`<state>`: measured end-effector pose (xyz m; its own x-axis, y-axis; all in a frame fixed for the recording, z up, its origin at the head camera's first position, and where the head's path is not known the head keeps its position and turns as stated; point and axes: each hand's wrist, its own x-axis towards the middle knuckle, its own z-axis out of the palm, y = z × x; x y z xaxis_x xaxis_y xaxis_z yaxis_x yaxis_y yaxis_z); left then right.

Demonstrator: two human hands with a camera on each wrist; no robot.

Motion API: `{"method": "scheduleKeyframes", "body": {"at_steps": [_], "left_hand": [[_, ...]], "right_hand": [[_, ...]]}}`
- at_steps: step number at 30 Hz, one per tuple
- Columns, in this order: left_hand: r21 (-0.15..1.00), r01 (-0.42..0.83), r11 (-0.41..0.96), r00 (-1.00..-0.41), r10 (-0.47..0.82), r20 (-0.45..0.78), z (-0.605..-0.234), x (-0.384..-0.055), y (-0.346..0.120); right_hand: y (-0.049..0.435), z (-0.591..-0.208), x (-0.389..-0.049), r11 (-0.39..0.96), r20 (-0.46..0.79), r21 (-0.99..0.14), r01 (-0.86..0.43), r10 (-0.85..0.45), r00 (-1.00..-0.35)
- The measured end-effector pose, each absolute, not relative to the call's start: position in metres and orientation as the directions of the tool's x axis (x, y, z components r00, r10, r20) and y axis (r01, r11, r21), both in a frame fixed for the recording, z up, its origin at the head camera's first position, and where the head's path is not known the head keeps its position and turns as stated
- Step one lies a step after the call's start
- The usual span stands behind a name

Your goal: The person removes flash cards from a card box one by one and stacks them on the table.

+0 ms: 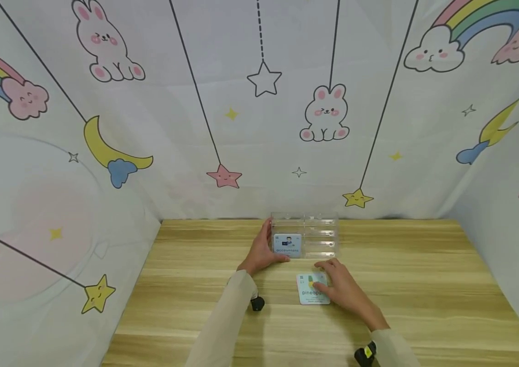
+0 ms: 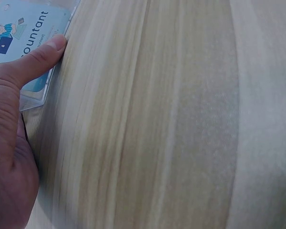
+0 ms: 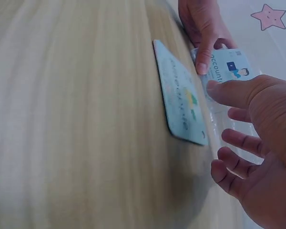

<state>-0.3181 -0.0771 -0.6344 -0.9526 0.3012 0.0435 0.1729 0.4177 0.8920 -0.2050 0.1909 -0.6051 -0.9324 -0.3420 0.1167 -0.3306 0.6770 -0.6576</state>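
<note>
Clear plastic forms the rack (image 1: 320,240) that the left hand (image 1: 260,255) grips, thumb in front. The right hand (image 1: 347,289), fingers loosely parted, hovers over the pineapple card (image 1: 307,290).

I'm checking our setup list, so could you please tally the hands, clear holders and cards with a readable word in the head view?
Cards: 2 (accountant card, pineapple card)
Clear holders: 1 (clear holder)
Hands: 2 (left hand, right hand)
Total: 5

The table (image 1: 424,290) bears a clear rack (image 1: 321,238) and pineapple card (image 1: 307,292).
</note>
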Motion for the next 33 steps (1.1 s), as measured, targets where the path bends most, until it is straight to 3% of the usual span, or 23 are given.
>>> {"method": "scheduleKeyframes", "body": {"at_steps": [5, 14, 33], "left_hand": [[0.889, 0.179, 0.421, -0.952, 0.301, 0.049, -0.634, -0.317, -0.078], [0.884, 0.192, 0.426, -0.95, 0.307, 0.058, -0.633, -0.314, -0.077], [0.887, 0.206, 0.413, -0.948, 0.311, 0.075, -0.634, -0.316, -0.078]], "right_hand": [[0.184, -0.599, -0.219, 0.64, 0.177, -0.663, -0.387, -0.369, -0.913], [0.165, -0.584, -0.244, 0.615, 0.162, -0.706, -0.351, -0.343, -0.925], [0.153, -0.583, -0.256, 0.582, 0.173, -0.743, -0.331, -0.311, -0.935]]}}
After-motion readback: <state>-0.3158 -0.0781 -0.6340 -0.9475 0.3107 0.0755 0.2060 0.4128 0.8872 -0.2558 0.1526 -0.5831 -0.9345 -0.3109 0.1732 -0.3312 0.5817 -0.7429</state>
